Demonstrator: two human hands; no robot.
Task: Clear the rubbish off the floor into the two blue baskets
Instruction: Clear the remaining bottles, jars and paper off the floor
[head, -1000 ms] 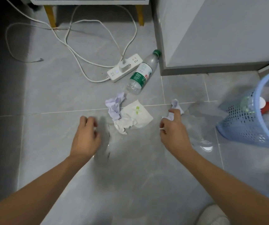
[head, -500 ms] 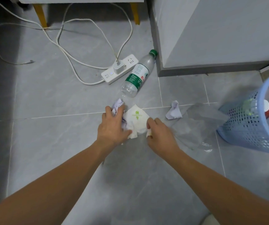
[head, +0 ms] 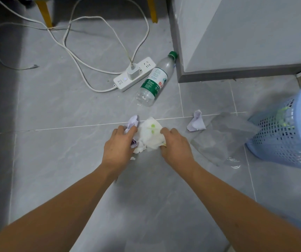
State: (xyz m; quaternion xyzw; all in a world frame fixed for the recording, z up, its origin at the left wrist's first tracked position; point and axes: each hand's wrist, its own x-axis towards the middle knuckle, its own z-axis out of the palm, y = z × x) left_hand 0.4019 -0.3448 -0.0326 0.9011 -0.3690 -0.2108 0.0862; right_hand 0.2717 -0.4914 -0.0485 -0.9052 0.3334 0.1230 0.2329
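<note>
Left hand: palm down on the floor, fingers curled over the lilac paper, pinching it against the tile; a grip that looks meant to gather it toward the tissue.
Right hand: palm down, fingers closed on the right edge of the tissue, pressing in from the opposite side, so the two hands seem to bunch both scraps into one load.
Tissue: white with green marks, crumpled, lying between the hands and touching the lilac paper; no clear long axis.
Second lilac paper: loose on the floor, right of the hands, near the basket, untouched.
Clear plastic sheet: flat on the tile between the second lilac paper and the basket, edges hard to trace.
Basket: blue, at the right edge, already holding rubbish; close enough to suit a short carry. Only one basket is in view.
Bottle: lying on its side beyond the tissue, long axis running from near-left to far-right, green cap pointing away toward the grey wall base.
Power strip: just left of the bottle, a charger plugged in, cables looping away; not rubbish, likely to be left.
</note>
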